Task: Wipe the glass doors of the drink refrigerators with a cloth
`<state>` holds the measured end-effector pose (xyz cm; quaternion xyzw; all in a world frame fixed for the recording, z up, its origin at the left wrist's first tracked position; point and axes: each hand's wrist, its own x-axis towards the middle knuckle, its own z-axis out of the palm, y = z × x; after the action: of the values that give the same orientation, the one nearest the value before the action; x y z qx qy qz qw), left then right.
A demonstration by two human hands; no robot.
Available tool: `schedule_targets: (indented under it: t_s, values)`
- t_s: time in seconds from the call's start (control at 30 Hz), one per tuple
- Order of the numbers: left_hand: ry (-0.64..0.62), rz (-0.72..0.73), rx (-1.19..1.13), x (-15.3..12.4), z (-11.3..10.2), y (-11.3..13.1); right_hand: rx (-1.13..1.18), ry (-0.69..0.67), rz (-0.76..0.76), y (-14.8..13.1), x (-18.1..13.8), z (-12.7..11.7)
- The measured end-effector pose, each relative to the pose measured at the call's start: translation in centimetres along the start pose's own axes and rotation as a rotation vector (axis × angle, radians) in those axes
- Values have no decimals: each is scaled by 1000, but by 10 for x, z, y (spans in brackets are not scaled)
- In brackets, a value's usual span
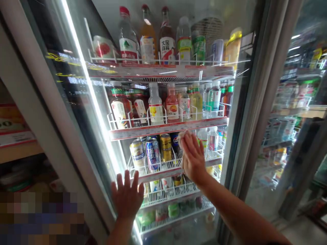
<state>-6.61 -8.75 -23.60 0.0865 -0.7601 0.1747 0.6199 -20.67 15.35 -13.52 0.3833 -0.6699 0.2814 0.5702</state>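
My left hand [127, 195] is spread with its fingers apart, at the glass door [173, 236] of a drinks fridge, low on the left side. Higher and to the right, my right hand [192, 156] presses a small whitish cloth [182, 136] to the glass; most of the cloth is hidden under the fingers. Seen through the door behind that hand are drink cans, among them a gold can [166, 148] and a blue can [152, 153] on a wire shelf.
Several fridge shelves hold bottles, such as a red-capped bottle [127, 37]. A bright light strip [84, 68] runs down the left side. The metal door frame [255, 102] stands at right, with another glass-fronted fridge [286, 112] beyond it. An open shelf [17, 153] is at left.
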Motion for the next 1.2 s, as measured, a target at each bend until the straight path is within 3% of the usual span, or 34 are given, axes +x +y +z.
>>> schedule_targets:
  t_s: [0.17, 0.4, 0.5, 0.57, 0.73, 0.83, 0.93, 1.03, 1.2]
  values:
    - [7, 0, -28, 1, 0, 0, 56, -230, -275, -30, -20, 6]
    - [14, 2, -45, 1, -1, -1, 33, -276, -284, -26, -29, 4]
    - [10, 6, -19, 1, -1, -1, 46, -234, -293, -18, -32, 1]
    - [8, -3, -24, 0, -1, -1, 52, -148, -232, -3, -26, -4]
    - [-3, -4, -54, 1, 1, -2, 40, 137, 172, 52, -5, -15]
    - [17, 19, -52, 0, 3, -3, 48, 250, 331, 67, -3, -15]
    - [12, 15, -34, -1, 2, -4, 55, 258, 338, 55, -5, -11]
    - [2, 16, -7, -2, 2, -5, 40, 143, 243, 24, -19, -5]
    - [21, 29, 0, 1, 2, -4, 57, -159, -115, -23, -58, 2]
